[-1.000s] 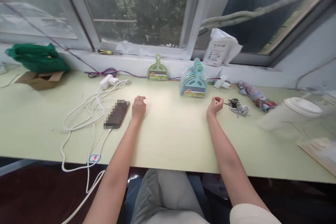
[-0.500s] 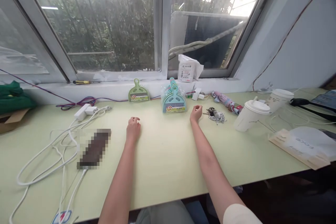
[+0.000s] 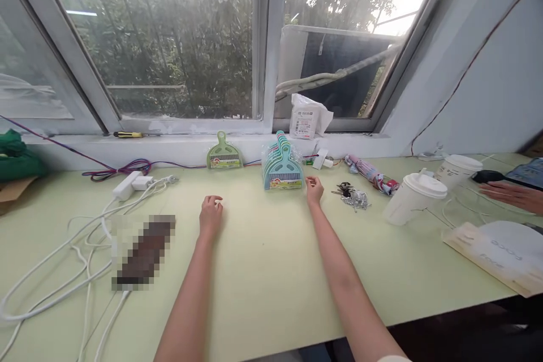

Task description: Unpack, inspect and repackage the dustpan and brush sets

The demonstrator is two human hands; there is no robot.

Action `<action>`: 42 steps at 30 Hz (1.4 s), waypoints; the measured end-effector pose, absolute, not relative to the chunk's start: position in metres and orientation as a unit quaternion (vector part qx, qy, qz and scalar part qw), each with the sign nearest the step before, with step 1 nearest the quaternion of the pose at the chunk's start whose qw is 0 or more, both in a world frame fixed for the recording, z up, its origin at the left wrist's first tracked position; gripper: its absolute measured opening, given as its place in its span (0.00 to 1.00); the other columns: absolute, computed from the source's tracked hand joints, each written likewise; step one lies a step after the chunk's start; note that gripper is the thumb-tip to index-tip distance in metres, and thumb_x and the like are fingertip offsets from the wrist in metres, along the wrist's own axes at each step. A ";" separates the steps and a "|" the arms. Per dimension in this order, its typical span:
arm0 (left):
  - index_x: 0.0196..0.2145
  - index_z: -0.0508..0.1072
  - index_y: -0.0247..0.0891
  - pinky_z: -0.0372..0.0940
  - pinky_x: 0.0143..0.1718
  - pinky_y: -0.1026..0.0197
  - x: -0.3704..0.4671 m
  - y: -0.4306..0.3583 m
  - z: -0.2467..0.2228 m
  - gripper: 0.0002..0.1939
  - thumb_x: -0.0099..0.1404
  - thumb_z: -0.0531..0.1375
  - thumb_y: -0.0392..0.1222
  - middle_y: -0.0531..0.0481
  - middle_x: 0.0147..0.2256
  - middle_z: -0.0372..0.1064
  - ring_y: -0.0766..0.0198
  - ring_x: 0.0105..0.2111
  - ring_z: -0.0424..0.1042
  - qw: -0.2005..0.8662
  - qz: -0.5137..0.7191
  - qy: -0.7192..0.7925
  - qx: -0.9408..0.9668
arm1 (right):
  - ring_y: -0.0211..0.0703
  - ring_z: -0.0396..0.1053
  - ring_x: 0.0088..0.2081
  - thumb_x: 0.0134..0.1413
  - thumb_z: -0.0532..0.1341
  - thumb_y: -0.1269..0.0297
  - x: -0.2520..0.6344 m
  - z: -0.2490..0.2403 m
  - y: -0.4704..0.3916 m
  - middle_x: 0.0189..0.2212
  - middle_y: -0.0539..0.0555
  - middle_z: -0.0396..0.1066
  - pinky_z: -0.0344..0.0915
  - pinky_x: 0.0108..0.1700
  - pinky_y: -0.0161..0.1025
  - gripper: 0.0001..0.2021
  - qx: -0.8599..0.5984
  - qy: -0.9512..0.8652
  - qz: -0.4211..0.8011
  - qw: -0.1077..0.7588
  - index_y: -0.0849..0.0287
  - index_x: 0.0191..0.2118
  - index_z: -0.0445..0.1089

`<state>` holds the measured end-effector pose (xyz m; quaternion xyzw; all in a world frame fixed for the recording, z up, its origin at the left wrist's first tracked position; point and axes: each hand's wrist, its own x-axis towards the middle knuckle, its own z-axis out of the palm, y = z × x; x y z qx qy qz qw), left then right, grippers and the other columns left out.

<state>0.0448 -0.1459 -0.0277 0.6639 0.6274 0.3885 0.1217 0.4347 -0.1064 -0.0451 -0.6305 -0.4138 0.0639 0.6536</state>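
Note:
My left hand [image 3: 211,216] rests on the pale green table [image 3: 263,294], fingers loosely curled but apart, holding nothing. A green dustpan set [image 3: 223,153] leans against the wall beyond it. My right hand [image 3: 314,189] is beside the lower right edge of a stack of blue and green dustpan sets [image 3: 283,167] in clear wrap. Its fingers are slightly bent and apart, with nothing seen in them; whether the fingertips touch the wrap is unclear. A bunch of keys [image 3: 354,197] lies to the right of that hand.
Cables and a blurred dark device [image 3: 146,251] lie at left. Two white cups [image 3: 413,198], a folded umbrella [image 3: 371,174] and a paper bag [image 3: 494,251] are at right. Another person's hand [image 3: 513,195] shows at the right edge. A white package [image 3: 306,119] stands on the sill.
My right hand has moved closer to the dustpan stack and its fingers have loosened. Another person's hand has appeared at the right edge. The camera view has shifted slightly.

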 end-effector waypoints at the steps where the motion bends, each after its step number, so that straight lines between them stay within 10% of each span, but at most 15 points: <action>1: 0.40 0.70 0.41 0.64 0.38 0.60 0.045 -0.146 -0.028 0.10 0.64 0.50 0.36 0.46 0.45 0.64 0.60 0.42 0.69 0.120 0.392 0.627 0.662 | 0.43 0.68 0.33 0.47 0.57 0.44 0.435 -0.048 -0.105 0.36 0.57 0.74 0.63 0.39 0.40 0.21 -0.619 -0.426 0.090 0.653 0.58 0.37 0.66; 7: 0.38 0.71 0.40 0.64 0.42 0.60 0.050 -0.152 -0.031 0.11 0.62 0.52 0.32 0.46 0.44 0.65 0.61 0.43 0.69 0.140 0.391 0.619 0.667 | 0.42 0.65 0.30 0.34 0.63 0.41 0.446 -0.064 -0.095 0.29 0.53 0.71 0.61 0.36 0.39 0.26 -0.655 -0.426 0.178 0.598 0.59 0.33 0.66; 12: 0.39 0.71 0.41 0.63 0.41 0.59 0.052 -0.159 -0.031 0.10 0.62 0.52 0.33 0.47 0.45 0.66 0.61 0.42 0.69 0.163 0.402 0.611 0.662 | 0.42 0.61 0.30 0.46 0.56 0.43 0.448 -0.063 -0.101 0.26 0.51 0.66 0.59 0.38 0.39 0.21 -0.661 -0.430 0.087 0.609 0.58 0.31 0.64; 22: 0.55 0.63 0.41 0.66 0.43 0.57 0.070 -0.174 -0.017 0.30 0.59 0.59 0.57 0.45 0.49 0.70 0.59 0.43 0.71 0.537 0.497 0.423 0.535 | 0.40 0.61 0.32 0.52 0.52 0.42 0.322 -0.056 -0.140 0.26 0.47 0.61 0.60 0.38 0.36 0.20 -0.536 -0.532 0.252 0.605 0.55 0.32 0.59; 30: 0.42 0.71 0.36 0.64 0.49 0.52 0.062 -0.168 -0.028 0.22 0.52 0.66 0.49 0.45 0.41 0.73 0.54 0.44 0.71 0.523 0.579 0.437 0.447 | 0.50 0.60 0.54 0.61 0.53 0.56 0.274 -0.028 -0.191 0.51 0.58 0.66 0.53 0.56 0.48 0.13 -0.481 -0.726 0.040 0.490 0.54 0.47 0.66; 35: 0.43 0.71 0.36 0.65 0.49 0.55 0.062 -0.162 -0.026 0.20 0.55 0.63 0.49 0.45 0.44 0.72 0.57 0.46 0.71 0.479 0.627 0.448 0.420 | 0.48 0.67 0.37 0.62 0.51 0.53 0.265 -0.026 -0.197 0.30 0.56 0.72 0.60 0.45 0.44 0.19 -0.464 -0.808 0.091 0.352 0.55 0.27 0.71; 42: 0.56 0.64 0.45 0.69 0.36 0.59 0.059 -0.168 -0.015 0.28 0.58 0.61 0.51 0.49 0.46 0.71 0.60 0.39 0.73 0.557 0.603 0.424 0.382 | 0.45 0.70 0.31 0.52 0.58 0.42 0.272 -0.038 -0.177 0.30 0.53 0.75 0.65 0.38 0.42 0.23 -0.512 -0.627 0.340 0.479 0.59 0.33 0.74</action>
